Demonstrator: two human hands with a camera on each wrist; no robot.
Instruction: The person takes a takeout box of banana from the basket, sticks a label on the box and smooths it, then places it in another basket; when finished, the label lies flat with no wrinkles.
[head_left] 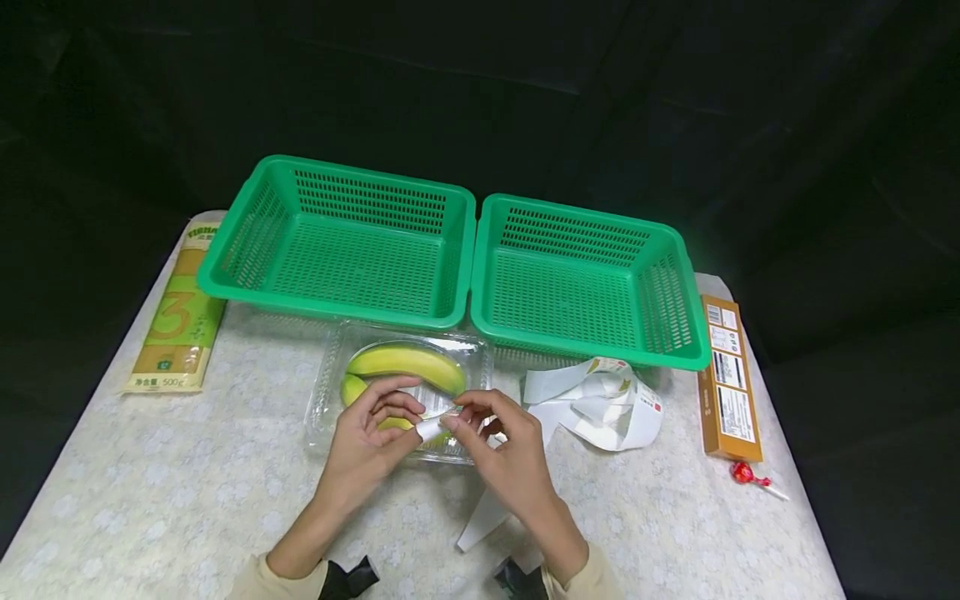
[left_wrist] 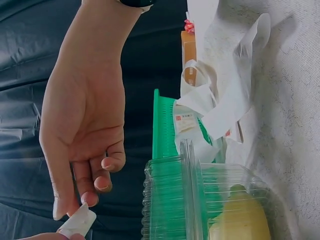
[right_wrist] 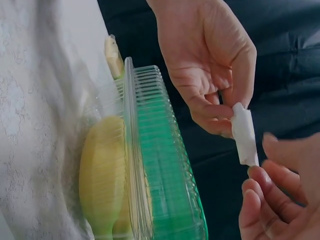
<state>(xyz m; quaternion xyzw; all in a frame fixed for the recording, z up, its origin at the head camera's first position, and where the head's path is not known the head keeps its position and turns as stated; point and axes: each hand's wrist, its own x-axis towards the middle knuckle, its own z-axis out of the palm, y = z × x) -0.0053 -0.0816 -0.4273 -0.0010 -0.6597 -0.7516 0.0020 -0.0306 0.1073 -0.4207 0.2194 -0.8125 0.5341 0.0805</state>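
Over a clear plastic clamshell box point(head_left: 322, 417) with yellow-green bananas point(head_left: 405, 362) in it, both hands meet at a small curled white paper label point(right_wrist: 244, 135). My left hand point(head_left: 363, 446) pinches one end of the label between thumb and fingers. At the other end are the fingertips of my right hand point(head_left: 510, 450), with thumb and index finger curled close around its edge. To the right of the box lies a loose, twisted strip of white labels point(head_left: 637, 417) with small red print, one tail running under the right hand.
Two green plastic baskets point(head_left: 337, 317) point(head_left: 585, 346) stand side by side at the back. On the left lies a noodle packet point(head_left: 176, 321), partly under a basket rim. An orange box point(head_left: 727, 379) and a red-wrapped lollipop point(head_left: 742, 473) lie at the right edge.
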